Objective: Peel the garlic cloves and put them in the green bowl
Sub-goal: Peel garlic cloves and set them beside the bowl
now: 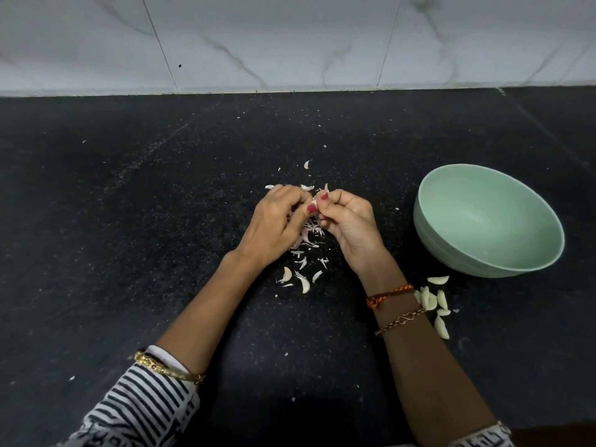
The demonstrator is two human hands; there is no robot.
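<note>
Fingers (312,208) of both hands pinch a garlic clove (314,202) left of the green bowl (432,233), mid-peel; next, strip remaining skin.

A black speckled stone counter (129,221) fills the scene; a white marble-patterned tile wall (290,40) stands at far side

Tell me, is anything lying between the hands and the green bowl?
Nothing visible does. Only bare counter separates the right hand from the green bowl. The peeled cloves lie nearer the camera, beside the path.
</note>
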